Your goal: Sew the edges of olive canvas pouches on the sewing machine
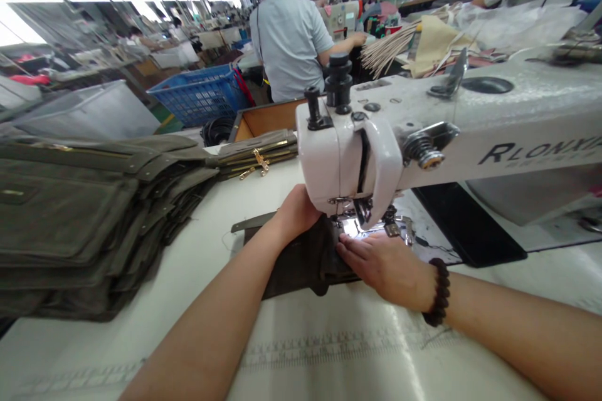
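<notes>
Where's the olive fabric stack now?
The olive fabric stack sits on the white table, at the left of the head view, beside the zippered strips and left of the left hand.

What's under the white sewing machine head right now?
A dark olive fabric piece lies beneath the white sewing machine head, beside a shiny metal plate; left hand and right hand press it. The head and hands hide the stitching point.

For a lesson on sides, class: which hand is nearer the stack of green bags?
Left. The left hand sits on the dark fabric, to the right of the stack of green bags; the right hand lies farther right, beyond the left hand.
</notes>
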Motion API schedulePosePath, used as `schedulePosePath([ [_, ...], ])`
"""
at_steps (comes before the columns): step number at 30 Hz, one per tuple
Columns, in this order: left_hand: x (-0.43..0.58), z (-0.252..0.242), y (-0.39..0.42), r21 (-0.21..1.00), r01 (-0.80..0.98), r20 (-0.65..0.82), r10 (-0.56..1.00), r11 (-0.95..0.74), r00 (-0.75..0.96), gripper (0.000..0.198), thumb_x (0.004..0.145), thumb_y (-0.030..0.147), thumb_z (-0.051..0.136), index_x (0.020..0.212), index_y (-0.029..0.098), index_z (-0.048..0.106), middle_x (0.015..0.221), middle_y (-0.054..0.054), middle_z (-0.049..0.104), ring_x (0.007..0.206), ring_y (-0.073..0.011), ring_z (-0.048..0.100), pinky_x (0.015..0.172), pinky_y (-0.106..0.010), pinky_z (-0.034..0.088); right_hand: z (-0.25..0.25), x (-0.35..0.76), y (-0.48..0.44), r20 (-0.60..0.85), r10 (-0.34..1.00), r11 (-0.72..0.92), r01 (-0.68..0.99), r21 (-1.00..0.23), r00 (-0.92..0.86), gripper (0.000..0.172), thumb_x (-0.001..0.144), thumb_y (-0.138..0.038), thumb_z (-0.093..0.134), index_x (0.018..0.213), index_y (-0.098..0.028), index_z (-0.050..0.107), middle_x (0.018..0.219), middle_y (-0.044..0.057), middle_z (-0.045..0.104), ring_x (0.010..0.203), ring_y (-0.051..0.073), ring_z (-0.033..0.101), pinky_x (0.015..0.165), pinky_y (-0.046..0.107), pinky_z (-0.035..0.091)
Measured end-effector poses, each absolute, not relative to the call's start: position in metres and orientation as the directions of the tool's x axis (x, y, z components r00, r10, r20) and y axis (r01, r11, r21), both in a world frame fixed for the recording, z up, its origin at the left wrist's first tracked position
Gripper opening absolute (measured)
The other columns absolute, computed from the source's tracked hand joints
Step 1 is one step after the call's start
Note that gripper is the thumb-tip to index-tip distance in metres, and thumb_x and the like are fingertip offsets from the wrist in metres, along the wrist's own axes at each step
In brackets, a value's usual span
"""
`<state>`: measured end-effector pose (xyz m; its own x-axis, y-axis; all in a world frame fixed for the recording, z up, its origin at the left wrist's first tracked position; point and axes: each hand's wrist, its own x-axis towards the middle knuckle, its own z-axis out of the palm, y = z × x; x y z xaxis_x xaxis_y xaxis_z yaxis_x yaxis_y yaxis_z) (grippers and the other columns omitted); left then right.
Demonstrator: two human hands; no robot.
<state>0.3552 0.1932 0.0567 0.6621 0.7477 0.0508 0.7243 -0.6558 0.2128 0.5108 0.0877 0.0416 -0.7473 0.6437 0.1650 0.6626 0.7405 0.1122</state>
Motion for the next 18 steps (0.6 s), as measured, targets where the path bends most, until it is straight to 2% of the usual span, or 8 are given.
schedulePosePath([
  [3,0.355,0.054,0.198,0.185,0.710,0.039,0.727,-0.679,0.685,0.024,0.077,0.008,0.043,0.085,0.015,0.064,0.092,-0.007,0.065,0.086,-0.0213,0.059,0.077,-0.028,0.046,0.041,0.510,0.089,0.164,0.641,0.742,0.660,0.119,-0.750,0.033,0.077,-0.010,0.041,0.108,-0.005,0.053,0.102,0.015,0.058,0.065,0.017,0.056,0.050,0.028,0.042],
  [6,0.353,0.052,0.198,0.158,0.712,0.056,0.726,-0.684,0.685,0.025,0.079,0.009,0.042,0.092,0.016,0.062,0.096,-0.007,0.063,0.089,-0.0208,0.058,0.076,-0.028,0.046,0.041,0.510,0.088,0.154,0.638,0.745,0.655,0.124,-0.754,0.034,0.077,-0.010,0.041,0.108,-0.004,0.053,0.102,0.015,0.059,0.064,0.017,0.057,0.051,0.029,0.043],
  [11,0.339,0.059,0.162,0.097,0.740,0.106,0.746,-0.665,0.657,0.023,0.084,0.014,0.039,0.096,0.010,0.058,0.101,-0.014,0.058,0.098,-0.0271,0.052,0.086,-0.041,0.041,0.041,0.510,0.087,0.156,0.647,0.733,0.665,0.142,-0.746,0.036,0.076,-0.009,0.042,0.110,-0.004,0.053,0.106,0.016,0.057,0.068,0.019,0.058,0.053,0.029,0.045],
  [13,0.331,0.064,0.140,0.111,0.675,0.090,0.684,-0.729,0.724,0.024,0.083,0.023,0.047,0.101,0.010,0.057,0.106,-0.012,0.057,0.102,-0.0258,0.049,0.091,-0.039,0.038,0.041,0.510,0.087,0.160,0.648,0.733,0.667,0.136,-0.745,0.035,0.077,-0.010,0.043,0.109,-0.005,0.053,0.105,0.016,0.057,0.070,0.019,0.058,0.054,0.029,0.045],
  [15,0.323,0.066,0.123,0.148,0.561,0.045,0.572,-0.815,0.819,0.035,0.080,0.032,0.053,0.108,0.011,0.053,0.113,-0.011,0.054,0.107,-0.0236,0.047,0.096,-0.038,0.035,0.040,0.508,0.086,0.165,0.655,0.728,0.675,0.125,-0.737,0.033,0.077,-0.011,0.042,0.108,-0.005,0.054,0.103,0.016,0.058,0.070,0.018,0.058,0.055,0.029,0.045],
  [18,0.315,0.065,0.116,0.163,0.520,-0.020,0.524,-0.838,0.851,0.046,0.076,0.036,0.057,0.114,0.012,0.049,0.118,-0.010,0.052,0.109,-0.0234,0.045,0.100,-0.040,0.031,0.038,0.506,0.085,0.171,0.663,0.716,0.684,0.139,-0.729,0.033,0.078,-0.009,0.040,0.107,-0.005,0.054,0.103,0.016,0.058,0.068,0.018,0.058,0.053,0.030,0.045],
])
